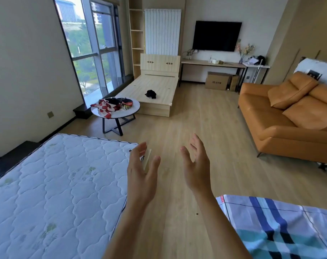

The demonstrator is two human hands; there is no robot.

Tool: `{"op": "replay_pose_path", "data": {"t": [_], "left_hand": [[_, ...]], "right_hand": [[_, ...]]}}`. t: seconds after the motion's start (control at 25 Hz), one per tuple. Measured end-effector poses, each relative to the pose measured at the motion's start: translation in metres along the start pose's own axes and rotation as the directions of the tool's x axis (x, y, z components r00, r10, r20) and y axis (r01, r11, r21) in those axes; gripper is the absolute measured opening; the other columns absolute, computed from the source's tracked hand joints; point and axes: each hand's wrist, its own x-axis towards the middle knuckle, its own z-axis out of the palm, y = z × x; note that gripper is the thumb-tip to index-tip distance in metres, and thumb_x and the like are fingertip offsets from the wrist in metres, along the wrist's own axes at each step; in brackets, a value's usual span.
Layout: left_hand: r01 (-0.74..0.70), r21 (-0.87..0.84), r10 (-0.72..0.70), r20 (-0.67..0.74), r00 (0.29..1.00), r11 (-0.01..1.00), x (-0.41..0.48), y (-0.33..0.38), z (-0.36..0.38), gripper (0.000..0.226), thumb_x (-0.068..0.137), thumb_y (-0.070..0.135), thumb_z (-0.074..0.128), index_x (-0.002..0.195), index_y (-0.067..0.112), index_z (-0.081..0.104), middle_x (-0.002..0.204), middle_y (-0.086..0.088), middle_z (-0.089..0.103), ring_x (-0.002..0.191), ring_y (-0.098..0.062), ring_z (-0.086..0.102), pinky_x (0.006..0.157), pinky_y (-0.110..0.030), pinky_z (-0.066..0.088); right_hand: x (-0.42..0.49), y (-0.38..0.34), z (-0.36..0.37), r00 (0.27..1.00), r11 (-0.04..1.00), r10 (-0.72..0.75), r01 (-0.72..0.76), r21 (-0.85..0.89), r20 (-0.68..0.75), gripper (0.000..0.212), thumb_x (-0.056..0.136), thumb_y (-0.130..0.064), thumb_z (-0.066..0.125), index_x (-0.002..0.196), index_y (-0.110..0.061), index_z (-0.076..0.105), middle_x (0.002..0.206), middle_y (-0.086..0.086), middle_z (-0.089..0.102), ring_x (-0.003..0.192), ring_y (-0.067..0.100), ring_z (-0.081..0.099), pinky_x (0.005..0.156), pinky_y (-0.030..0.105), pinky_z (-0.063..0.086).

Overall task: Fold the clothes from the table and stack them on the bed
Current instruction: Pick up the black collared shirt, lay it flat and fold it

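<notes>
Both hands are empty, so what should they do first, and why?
Probably walk over to the round table by the window. The left hand and right hand are open and hold nothing, and the unfolded clothes lie heaped there, far across the floor.

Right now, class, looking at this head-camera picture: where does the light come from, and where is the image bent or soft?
Head view: daylight enters through the window on the left, lighting the wooden bed frame and round table; the television is dark, without glare. Wide-angle distortion bends the window frame and stretches the mattress at the edges. Left hand and right hand look slightly soft.
</notes>
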Motion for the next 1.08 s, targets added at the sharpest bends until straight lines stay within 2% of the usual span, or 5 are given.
{"op": "replay_pose_path", "data": {"t": [0.16, 0.44, 0.72, 0.92, 1.08], "left_hand": [[0.014, -0.008, -0.014, 0.018, 1.0, 1.0, 0.062, -0.026, 0.014, 0.048, 0.089, 0.039, 0.056, 0.135, 0.027, 0.053, 0.131, 0.016, 0.059, 0.124, -0.007, 0.055, 0.106, -0.032, 0.044], [0.047, -0.001, -0.047, 0.025, 0.999, 0.999, 0.185, -0.091, 0.07, 0.043, 0.089, 0.042, 0.057, 0.13, 0.031, 0.055, 0.129, 0.018, 0.061, 0.123, -0.003, 0.056, 0.107, -0.038, 0.047], [-0.01, 0.038, 0.009, 0.022, 1.0, 0.999, 0.352, -0.125, 0.148, 0.051, 0.086, 0.05, 0.055, 0.13, 0.026, 0.056, 0.129, 0.016, 0.061, 0.121, -0.003, 0.056, 0.104, -0.041, 0.048], [0.03, 0.02, -0.03, 0.019, 0.999, 0.999, 0.451, -0.158, 0.188, 0.045, 0.088, 0.043, 0.057, 0.129, 0.025, 0.056, 0.127, 0.016, 0.062, 0.12, -0.003, 0.057, 0.103, -0.043, 0.049], [0.056, 0.004, -0.056, 0.037, 0.998, 0.998, 0.538, -0.207, 0.228, 0.045, 0.087, 0.043, 0.056, 0.129, 0.026, 0.057, 0.127, 0.015, 0.062, 0.119, -0.002, 0.057, 0.104, -0.044, 0.048]], "right_hand": [[0.05, 0.02, 0.035, 0.997, 0.997, 0.073, -0.073, 0.0, 0.013, 0.058, 0.101, -0.036, 0.055, 0.154, -0.023, 0.035, 0.154, -0.002, 0.046, 0.137, 0.007, 0.047, 0.107, 0.027, 0.04], [0.18, 0.086, 0.097, 0.997, 0.995, 0.075, -0.075, 0.067, -0.001, 0.057, 0.101, -0.037, 0.054, 0.153, -0.022, 0.036, 0.154, -0.005, 0.046, 0.136, 0.006, 0.048, 0.109, 0.031, 0.043], [0.35, 0.138, 0.155, 0.994, 0.989, 0.09, -0.095, 0.11, 0.055, 0.058, 0.102, -0.037, 0.053, 0.155, -0.023, 0.034, 0.156, -0.003, 0.045, 0.138, 0.006, 0.046, 0.106, 0.024, 0.039], [0.447, 0.169, 0.195, 0.991, 0.986, 0.108, -0.117, 0.116, 0.083, 0.058, 0.102, -0.035, 0.054, 0.154, -0.022, 0.035, 0.154, -0.001, 0.047, 0.137, 0.008, 0.048, 0.102, 0.018, 0.039], [0.527, 0.213, 0.237, 0.987, 0.983, 0.144, -0.152, 0.107, 0.076, 0.057, 0.102, -0.035, 0.055, 0.154, -0.023, 0.035, 0.153, -0.002, 0.048, 0.136, 0.006, 0.048, 0.108, 0.024, 0.041]]}}
